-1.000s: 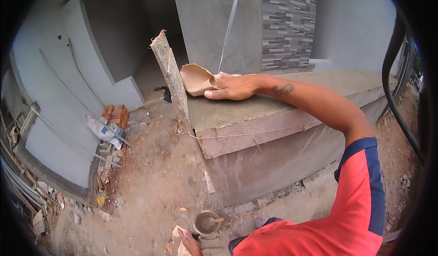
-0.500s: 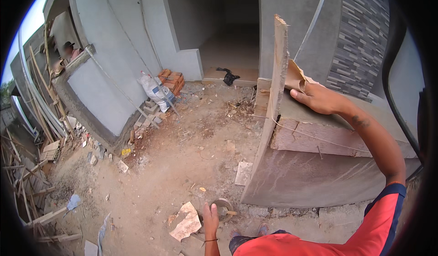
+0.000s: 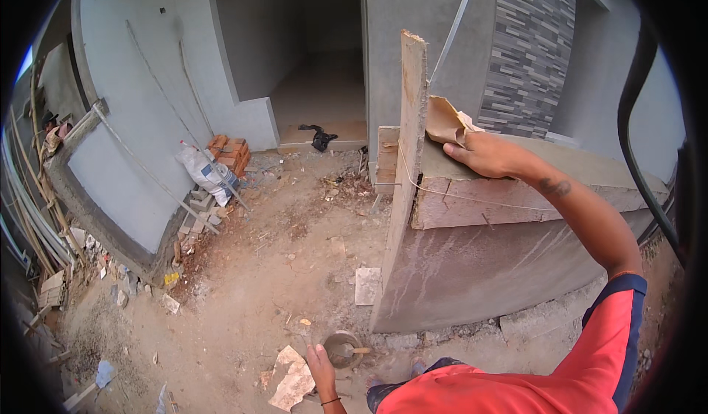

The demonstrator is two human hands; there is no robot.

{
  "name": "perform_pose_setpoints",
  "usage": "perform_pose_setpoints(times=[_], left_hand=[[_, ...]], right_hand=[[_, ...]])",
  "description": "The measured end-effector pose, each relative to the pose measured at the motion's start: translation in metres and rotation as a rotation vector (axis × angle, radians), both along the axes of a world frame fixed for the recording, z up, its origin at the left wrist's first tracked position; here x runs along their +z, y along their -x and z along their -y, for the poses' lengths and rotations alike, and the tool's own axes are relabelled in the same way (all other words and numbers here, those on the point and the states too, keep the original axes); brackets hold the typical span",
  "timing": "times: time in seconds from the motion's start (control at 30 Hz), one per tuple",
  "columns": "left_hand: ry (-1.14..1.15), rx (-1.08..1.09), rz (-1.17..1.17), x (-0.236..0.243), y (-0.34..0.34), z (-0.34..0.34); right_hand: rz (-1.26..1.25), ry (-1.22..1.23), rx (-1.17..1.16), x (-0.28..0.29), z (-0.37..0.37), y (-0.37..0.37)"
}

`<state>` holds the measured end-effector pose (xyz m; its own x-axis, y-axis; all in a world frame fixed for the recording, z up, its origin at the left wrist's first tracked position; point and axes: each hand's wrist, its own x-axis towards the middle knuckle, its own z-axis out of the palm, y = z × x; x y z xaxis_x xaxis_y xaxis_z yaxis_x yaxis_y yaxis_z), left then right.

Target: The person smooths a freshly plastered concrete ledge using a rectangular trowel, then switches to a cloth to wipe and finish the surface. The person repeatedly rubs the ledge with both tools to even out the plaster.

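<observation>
My right hand (image 3: 479,154) grips a torn piece of brown paper (image 3: 445,123) between thumb and fingers. It rests low over the wet grey top of a half-height wall (image 3: 590,162), close to an upright wooden board (image 3: 410,119) at the wall's end. Along the wall's upper edge runs a horizontal plank (image 3: 450,206), crossed by a thin loose wire. Down by my legs, my left hand (image 3: 321,370) hangs with its fingers stretched out, holding nothing I can see. Right beside it on the ground stands a bucket (image 3: 341,338) with a wooden tool handle (image 3: 361,350) sticking out.
A torn paper scrap (image 3: 293,384) lies left of the left hand. Farther off, a white sack (image 3: 203,172) leans by stacked red bricks (image 3: 234,153). A black bag (image 3: 319,138) lies at the doorway. A dark cable (image 3: 636,112) hangs at right. Another person is at far left.
The view has swung to the right, so the surroundings sit farther left in the picture. My right hand still grips the paper at the board; my left hand stays low beside the bucket.
</observation>
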<state>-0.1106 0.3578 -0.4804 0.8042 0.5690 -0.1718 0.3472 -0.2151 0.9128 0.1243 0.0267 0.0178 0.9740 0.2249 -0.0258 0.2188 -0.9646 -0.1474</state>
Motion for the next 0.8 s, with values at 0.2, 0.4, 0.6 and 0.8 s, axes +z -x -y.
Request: perform_pose_setpoints(times=[0.2, 0.4, 0.6, 0.8], left_hand=[[-0.028, -0.159, 0.047, 0.008, -0.012, -0.007], [-0.07, -0.213, 0.189, -0.006, -0.015, -0.008], [0.079, -0.208, 0.0, -0.03, 0.015, -0.028], [0.191, -0.191, 0.029, -0.037, 0.042, -0.045]], right_hand=[[-0.049, -0.005, 0.127, -0.001, -0.019, 0.005], [0.03, 0.032, 0.124, -0.012, 0.001, 0.049], [0.099, -0.141, -0.099, -0.017, 0.014, 0.035], [-0.089, 0.003, 0.265, -0.021, 0.013, 0.043]])
